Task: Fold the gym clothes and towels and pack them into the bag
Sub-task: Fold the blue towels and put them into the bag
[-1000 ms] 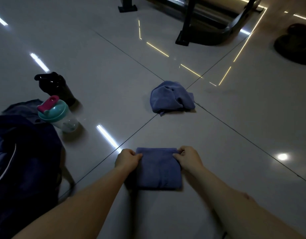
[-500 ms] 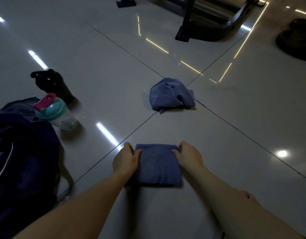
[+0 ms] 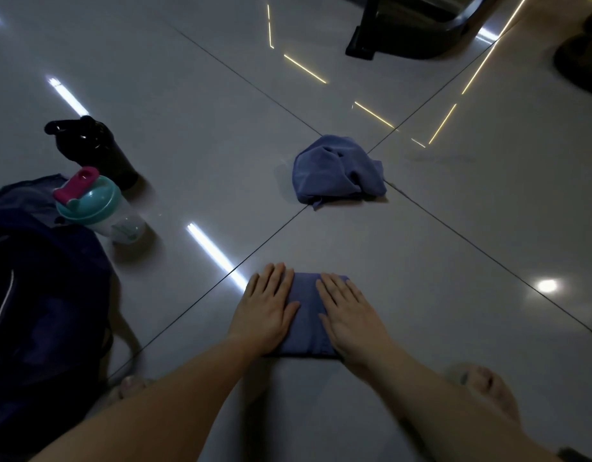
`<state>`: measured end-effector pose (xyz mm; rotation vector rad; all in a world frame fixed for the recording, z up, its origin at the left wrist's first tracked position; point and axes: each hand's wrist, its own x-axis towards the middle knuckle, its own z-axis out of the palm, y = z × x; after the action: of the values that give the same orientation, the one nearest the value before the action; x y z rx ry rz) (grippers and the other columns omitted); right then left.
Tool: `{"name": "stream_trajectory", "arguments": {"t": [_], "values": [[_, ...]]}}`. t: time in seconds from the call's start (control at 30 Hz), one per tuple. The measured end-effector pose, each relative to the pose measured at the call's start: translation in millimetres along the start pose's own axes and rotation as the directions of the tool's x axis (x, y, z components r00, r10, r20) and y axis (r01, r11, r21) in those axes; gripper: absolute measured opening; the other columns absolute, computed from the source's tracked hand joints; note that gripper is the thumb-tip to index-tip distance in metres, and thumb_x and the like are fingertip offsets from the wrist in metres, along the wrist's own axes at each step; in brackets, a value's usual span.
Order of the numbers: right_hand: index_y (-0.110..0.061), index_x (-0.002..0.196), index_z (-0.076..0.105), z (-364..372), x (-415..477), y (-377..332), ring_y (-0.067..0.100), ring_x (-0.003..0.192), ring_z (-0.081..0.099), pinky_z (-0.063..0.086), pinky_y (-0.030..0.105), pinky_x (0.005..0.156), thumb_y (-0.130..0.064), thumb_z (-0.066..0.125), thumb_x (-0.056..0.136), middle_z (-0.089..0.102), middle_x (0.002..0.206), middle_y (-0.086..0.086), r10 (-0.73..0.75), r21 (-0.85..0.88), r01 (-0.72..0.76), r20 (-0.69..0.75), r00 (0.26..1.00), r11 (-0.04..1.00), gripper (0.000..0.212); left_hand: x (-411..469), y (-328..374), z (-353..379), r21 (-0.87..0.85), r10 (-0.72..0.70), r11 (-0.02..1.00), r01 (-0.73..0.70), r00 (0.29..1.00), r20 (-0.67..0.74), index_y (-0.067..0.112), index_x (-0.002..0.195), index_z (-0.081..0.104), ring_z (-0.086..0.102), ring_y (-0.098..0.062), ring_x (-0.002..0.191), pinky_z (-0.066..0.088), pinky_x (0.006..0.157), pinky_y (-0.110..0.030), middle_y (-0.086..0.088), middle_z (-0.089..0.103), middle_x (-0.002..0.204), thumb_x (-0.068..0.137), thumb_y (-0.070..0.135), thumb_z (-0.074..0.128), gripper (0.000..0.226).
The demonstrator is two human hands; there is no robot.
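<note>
folded towel (image 3: pixel 306 315) | lower centre | left hand (image 3: pixel 266 306), right hand (image 3: pixel 349 311) flat, fingers straight, pressing | smooth outward evenly, keep edges aligned

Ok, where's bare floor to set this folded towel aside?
Bare floor lies right of the folded towel, toward the round glare, and between the crumpled towel and the black bottle. Crowded at left: bag, teal-lidded shaker and black bottle cluster.
</note>
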<state>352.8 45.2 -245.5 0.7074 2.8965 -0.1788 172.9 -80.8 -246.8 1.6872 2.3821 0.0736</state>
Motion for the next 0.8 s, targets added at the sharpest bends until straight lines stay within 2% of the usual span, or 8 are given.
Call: {"name": "stream_trajectory", "arguments": {"t": [0.27,0.4,0.47,0.53,0.6,0.67,0.73,0.8], "values": [[-0.005,0.154,0.036,-4,6,5,0.025,0.148,0.034,0.015,0.041,0.118,-0.041,0.029,0.101,0.035,0.161,0.012,0.005,-0.011,-0.004,0.081,0.997,1.000,0.065,5,4,-6,0.002,-0.030,1.000,0.030,0.993,0.118,0.018,0.162,0.000,-0.002,-0.025,0.157,0.000,0.127,-0.047,-0.006,0.002,0.170,0.100,0.058,0.004,0.074],[-0.007,0.161,0.011,-29,12,5,0.025,0.156,0.009,-0.002,0.036,0.126,-0.047,0.013,0.101,0.008,0.169,0.010,-0.037,0.052,0.028,0.182,0.983,0.998,0.072,9,8,-20,0.048,-0.033,0.999,0.024,0.981,0.193,0.017,0.162,0.001,-0.002,-0.027,0.156,-0.002,0.125,-0.048,-0.006,0.002,0.170,0.091,0.060,-0.006,0.084],[-0.005,0.157,0.028,-45,14,6,0.029,0.153,0.021,0.014,0.041,0.125,-0.041,0.036,0.103,0.020,0.166,0.014,-0.097,0.033,0.093,0.151,0.984,0.995,0.065,10,8,-31,0.050,-0.037,0.998,0.027,0.979,0.202,0.015,0.162,0.008,0.002,-0.028,0.156,0.001,0.125,-0.049,-0.007,0.006,0.170,0.094,0.059,0.008,0.082],[-0.007,0.130,0.061,-58,9,8,0.034,0.132,0.051,0.039,0.044,0.112,-0.038,0.053,0.093,0.053,0.145,0.017,-0.176,-0.041,0.177,0.028,0.984,0.983,0.050,6,7,-43,0.000,0.014,1.000,-0.014,0.994,0.113,0.013,0.156,0.031,0.021,-0.030,0.152,0.015,0.124,-0.048,-0.010,0.024,0.165,0.095,0.052,0.036,0.072],[-0.011,0.104,0.067,-61,-5,9,0.032,0.106,0.060,0.048,0.041,0.093,-0.040,0.053,0.086,0.065,0.116,0.013,-0.259,-0.048,0.256,-0.062,0.964,0.965,0.037,-7,5,-50,-0.059,0.133,0.989,-0.133,0.991,-0.007,0.014,0.128,0.059,0.052,-0.033,0.127,0.040,0.107,-0.043,-0.010,0.054,0.141,0.087,0.045,0.048,0.053],[-0.015,0.091,0.064,-57,-23,8,0.029,0.091,0.059,0.044,0.039,0.080,-0.044,0.053,0.084,0.063,0.098,0.008,-0.297,-0.036,0.295,-0.052,0.954,0.955,0.032,-24,0,-48,-0.076,0.234,0.967,-0.242,0.967,-0.103,0.016,0.098,0.065,0.060,-0.032,0.094,0.047,0.079,-0.039,-0.007,0.060,0.109,0.082,0.041,0.054,0.032],[-0.016,0.094,0.065,-49,-40,9,0.028,0.093,0.060,0.046,0.038,0.083,-0.048,0.054,0.083,0.064,0.100,0.005,-0.315,-0.030,0.315,0.011,0.949,0.949,0.035,-41,-4,-44,-0.085,0.261,0.960,-0.268,0.962,-0.078,0.018,0.090,0.061,0.056,-0.027,0.083,0.043,0.067,-0.035,-0.004,0.057,0.098,0.078,0.043,0.062,0.028],[-0.015,0.110,0.066,-40,-52,11,0.027,0.106,0.061,0.050,0.039,0.094,-0.050,0.059,0.079,0.065,0.117,0.006,-0.307,-0.068,0.312,0.072,0.949,0.948,0.048,-54,-7,-39,-0.084,0.262,0.961,-0.262,0.965,-0.012,0.020,0.091,0.059,0.052,-0.022,0.084,0.042,0.066,-0.034,-0.001,0.056,0.098,0.071,0.051,0.066,0.038]]}}
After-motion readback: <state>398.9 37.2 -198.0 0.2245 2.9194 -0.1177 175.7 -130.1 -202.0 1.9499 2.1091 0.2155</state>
